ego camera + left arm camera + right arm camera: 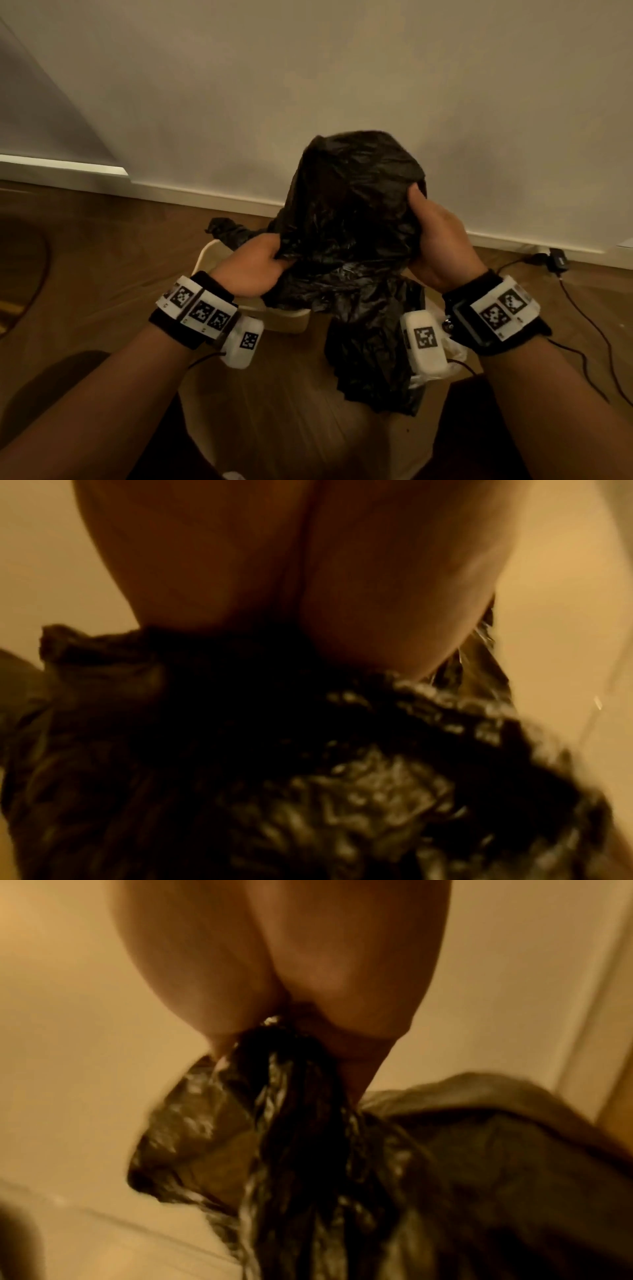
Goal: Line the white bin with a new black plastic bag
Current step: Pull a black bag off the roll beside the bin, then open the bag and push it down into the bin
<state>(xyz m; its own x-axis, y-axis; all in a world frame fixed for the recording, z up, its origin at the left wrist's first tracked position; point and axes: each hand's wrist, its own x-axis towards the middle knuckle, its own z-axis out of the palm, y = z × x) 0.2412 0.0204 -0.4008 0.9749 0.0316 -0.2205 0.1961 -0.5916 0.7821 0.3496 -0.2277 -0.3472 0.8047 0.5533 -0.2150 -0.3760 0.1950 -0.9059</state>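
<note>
A crumpled black plastic bag [352,212] billows up in the air between my hands, above the white bin [287,317] on the floor. My left hand [260,267] grips the bag's left edge and my right hand [435,236] grips its right side. The bag's lower part hangs down in front of the bin. In the left wrist view, the black bag [308,777] bunches under my left hand [274,620]. The right wrist view shows my right hand [294,1031] pinching gathered folds of the bag [308,1137]. Most of the bin is hidden behind the bag.
A pale wall with a white skirting board [205,197] stands just behind the bin. A black cable and plug [558,263] lie on the wooden floor at the right. A pale plastic piece [452,356] lies by my right wrist.
</note>
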